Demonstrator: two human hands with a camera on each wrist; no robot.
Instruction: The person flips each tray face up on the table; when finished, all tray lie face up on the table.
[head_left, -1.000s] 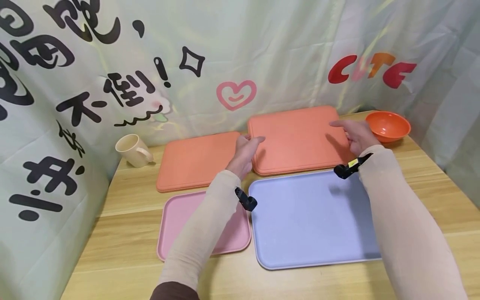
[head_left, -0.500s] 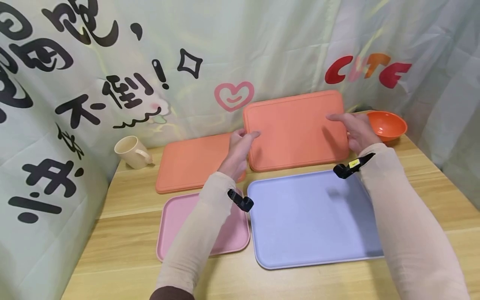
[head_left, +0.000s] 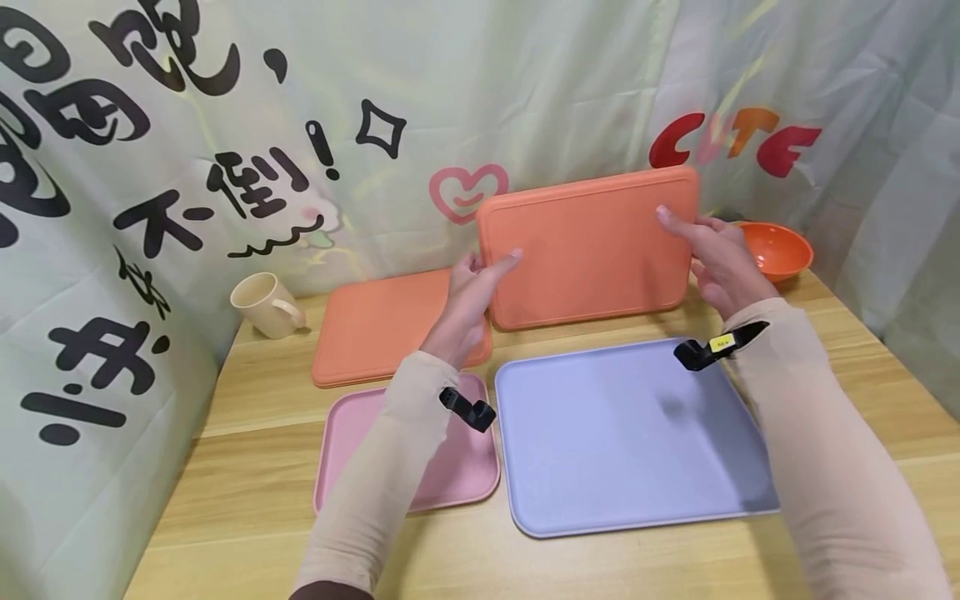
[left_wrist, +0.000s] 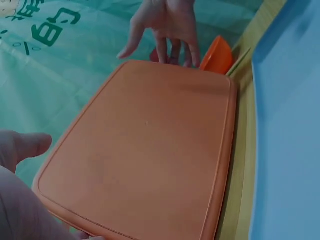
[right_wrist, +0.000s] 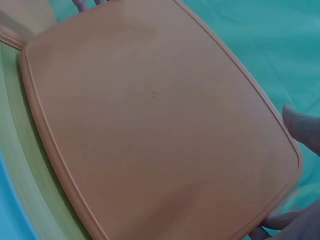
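Note:
An orange tray [head_left: 588,250], a flat rounded rectangle, stands tilted up in front of the back curtain in the head view. Its broad face, with a small mark at the middle, fills much of both wrist views. My left hand [head_left: 468,304] holds its left end, fingers at the edge and thumb in front. At the opposite end, my right hand [head_left: 723,262] holds the edge with its fingers partly hidden behind. The right thumb points up over the face in the head view. A second orange tray [head_left: 382,325] lies flat to the left, partly behind my left hand.
A blue tray [head_left: 630,442] lies in front of the raised tray. Left of it is a pink tray [head_left: 360,425], partly under my left forearm. A beige mug [head_left: 262,304] stands at the back left, and an orange bowl [head_left: 783,250] sits beside my right hand.
The right-hand orange tray has gone from lying nearly flat to tilting upward, its far edge rising against the curtain. Both hands have moved with it, the left one shifting slightly left.

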